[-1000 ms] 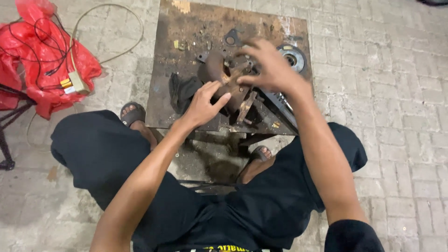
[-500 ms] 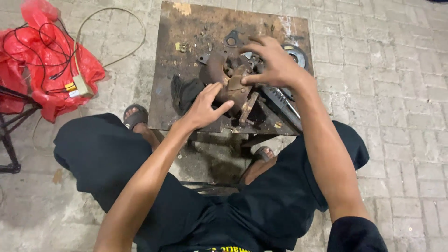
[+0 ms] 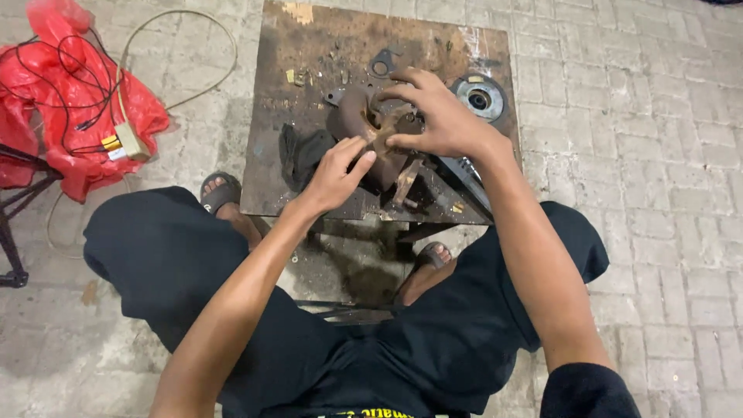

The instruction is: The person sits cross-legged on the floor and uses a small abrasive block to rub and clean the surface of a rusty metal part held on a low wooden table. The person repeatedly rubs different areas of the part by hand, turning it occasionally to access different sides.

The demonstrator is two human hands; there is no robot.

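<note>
1. Since the earlier view, both hands have kept to the same rusty metal casting (image 3: 357, 116); the right hand's fingers have shifted slightly over its top, and nothing else on the bench has changed place.
2. Left hand (image 3: 334, 174): grip half closed, fingertips and thumb pressed against the near side of the casting, steadying it rather than wrapping it.
3. Right hand (image 3: 439, 116): grip curled, fingers spread over the top of the casting, thumb and forefinger pinching a small rusty piece at its centre; what that piece is cannot be told.
4. Casting: brown, curved, pipe-like body with a flat flange; it sits at the middle of the bench, between the two hands.
5. Dark cloth (image 3: 303, 153): lies on the bench just to the left of the casting, beside the left hand.
6. Flat metal gasket (image 3: 382, 62): lies beyond the casting, toward the far edge.
7. Round metal disc part (image 3: 478, 97): silver-grey with a central hole, at the far right of the bench, near the right wrist.
8. Bench (image 3: 309, 39): small, square, rust-stained metal top, standing on a brick-paved floor (image 3: 650, 155) between the person's knees.
9. Red plastic bag (image 3: 85, 116): on the floor well to the left, with black cables and a plug block lying over it.
</note>
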